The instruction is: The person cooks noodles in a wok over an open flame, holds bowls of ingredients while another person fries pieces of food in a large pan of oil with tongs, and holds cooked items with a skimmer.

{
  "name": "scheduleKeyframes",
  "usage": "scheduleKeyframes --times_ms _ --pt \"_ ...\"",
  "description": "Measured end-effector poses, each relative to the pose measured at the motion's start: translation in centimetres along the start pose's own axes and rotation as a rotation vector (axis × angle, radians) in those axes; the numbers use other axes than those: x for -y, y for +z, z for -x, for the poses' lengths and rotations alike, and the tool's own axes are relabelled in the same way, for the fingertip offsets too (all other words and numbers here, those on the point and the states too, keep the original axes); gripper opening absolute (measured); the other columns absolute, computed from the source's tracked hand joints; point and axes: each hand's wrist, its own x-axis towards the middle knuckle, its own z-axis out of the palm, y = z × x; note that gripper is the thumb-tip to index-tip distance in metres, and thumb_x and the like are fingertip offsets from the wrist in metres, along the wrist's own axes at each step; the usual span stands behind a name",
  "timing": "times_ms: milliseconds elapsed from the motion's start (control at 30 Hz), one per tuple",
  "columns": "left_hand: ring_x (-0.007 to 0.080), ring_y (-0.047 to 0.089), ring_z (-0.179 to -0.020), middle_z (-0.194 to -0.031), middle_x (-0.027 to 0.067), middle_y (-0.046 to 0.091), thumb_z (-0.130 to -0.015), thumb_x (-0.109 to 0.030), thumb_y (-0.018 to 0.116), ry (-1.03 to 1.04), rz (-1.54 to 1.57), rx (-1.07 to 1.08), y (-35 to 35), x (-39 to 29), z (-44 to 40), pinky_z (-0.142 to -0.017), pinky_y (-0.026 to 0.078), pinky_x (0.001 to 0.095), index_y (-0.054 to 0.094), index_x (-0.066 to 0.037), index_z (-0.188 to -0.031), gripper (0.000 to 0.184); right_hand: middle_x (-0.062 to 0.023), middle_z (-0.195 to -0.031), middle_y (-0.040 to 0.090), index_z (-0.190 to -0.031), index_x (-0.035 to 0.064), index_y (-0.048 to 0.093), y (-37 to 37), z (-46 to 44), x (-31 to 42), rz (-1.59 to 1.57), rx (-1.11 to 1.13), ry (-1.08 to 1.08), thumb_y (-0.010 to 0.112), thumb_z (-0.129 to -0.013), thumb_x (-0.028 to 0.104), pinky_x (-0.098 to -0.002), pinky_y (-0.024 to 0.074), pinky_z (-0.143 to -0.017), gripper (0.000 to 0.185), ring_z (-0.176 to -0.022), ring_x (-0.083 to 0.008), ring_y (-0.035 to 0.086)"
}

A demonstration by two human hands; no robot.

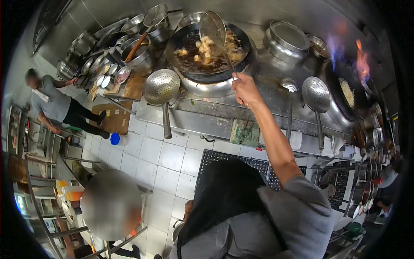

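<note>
Stainless-steel kitchen, white-tiled floor [168, 152] below: at a crowded stove [267, 110], a worker's right hand [245, 90] is closed around the handle of a mesh strainer [212, 31], the grip near the handle's end, apparently to keep the fingers clear of the heat. The arm reaches straight out over the front edge. The strainer is tilted over a wide wok [185, 68] of dark oil, and golden food [204, 48] shows just under its lower rim and in the oil; whether any piece touches the mesh cannot be told. The left hand [188, 208] appears only in part, low beside the apron [220, 185] and near a pot [176, 231]; its hold cannot be made out.

Left of centre on the stove's front edge, a perforated ladle [161, 86] lies with its handle jutting out, probably for a quick grab. A second ladle [316, 94], farther right, points the same way, with a smaller scoop [289, 84] between. Toward the back edge stands a covered pot [290, 38]. At the right end, flames [362, 56] rise behind another wok [334, 82] holding pale food [346, 93]. Bowls [122, 75] cluster near the left end, likely for easy reach. Beyond them stands a co-worker [64, 101]; a nearer person's blurred head [111, 205] fills the lower left.
</note>
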Motion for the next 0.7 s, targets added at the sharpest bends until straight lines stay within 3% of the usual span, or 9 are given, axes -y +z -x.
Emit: scheduleKeyframes --times_ms 100,267,333,433,467,700 --pt "0.0290 0.067 -0.075 -0.088 0.0101 0.069 -0.081 -0.022 0.064 -0.139 -0.045 0.078 1.0 -1.0 0.7 -0.062 0.051 0.0428 0.064 -0.010 -0.108 0.029 -0.0060 -0.076 0.056 -0.137 -0.0053 0.045 -1.2 -1.1 0.4 0.149 -0.107 -0.094 0.046 -0.090 0.001 -0.0280 0.0296 -0.031 0.048 -0.037 -0.0099 0.040" --pt "0.0299 0.067 -0.078 -0.086 0.0095 0.069 -0.081 -0.023 0.063 -0.188 -0.088 0.090 1.6 -2.3 0.7 -0.066 0.051 0.0442 0.066 -0.011 -0.103 0.026 -0.0072 -0.077 0.058 -0.135 -0.0058 0.047 -5.3 -7.0 -2.0 0.486 -0.361 -0.313 0.045 -0.089 0.002 -0.0294 0.0302 -0.031 0.047 -0.036 -0.0119 0.041" --pt "0.0302 0.067 -0.080 -0.085 0.0093 0.069 -0.080 -0.023 0.063 -0.188 -0.111 0.090 1.6 -2.8 0.5 -0.068 0.051 0.0448 0.067 -0.012 -0.102 0.024 -0.0065 -0.076 0.057 -0.137 -0.0050 0.045 -5.3 -5.9 0.2 0.364 -0.356 -0.205 0.046 -0.089 0.003 -0.0297 0.0307 -0.031 0.048 -0.037 -0.0118 0.041" --pt "0.0308 0.067 -0.082 -0.084 0.0090 0.069 -0.080 -0.024 0.063 -0.146 -0.208 0.071 1.5 -2.4 0.6 -0.070 0.051 0.0456 0.068 -0.013 -0.099 0.022 -0.0074 -0.072 0.058 -0.130 0.0010 0.054 -7.1 -6.0 -1.4 0.136 -0.245 -0.017 0.047 -0.088 0.002 -0.0323 0.0358 -0.034 0.043 -0.037 -0.0145 0.045" --pt "0.0304 0.067 -0.083 -0.082 0.0087 0.068 -0.081 -0.024 0.062 -0.138 -0.221 0.032 1.5 -2.7 0.5 -0.070 0.051 0.0455 0.070 -0.013 -0.096 0.020 -0.0050 -0.070 0.052 -0.128 0.0023 0.050 -6.0 -4.3 -0.1 0.004 -0.187 0.100 0.046 -0.088 0.000 -0.0315 0.0335 -0.034 0.040 -0.039 -0.0111 0.041" --pt "0.0303 0.067 -0.085 -0.083 0.0093 0.069 -0.082 -0.024 0.060 -0.259 -0.036 0.071 2.2 -1.3 1.5 -0.072 0.051 0.0446 0.070 -0.012 -0.094 0.020 -0.0037 -0.071 0.049 -0.114 0.0060 0.045 0.0 0.2 -0.9 -0.509 0.031 0.319 0.049 -0.088 -0.005 -0.0279 0.0314 -0.035 0.028 -0.044 -0.0083 0.039"
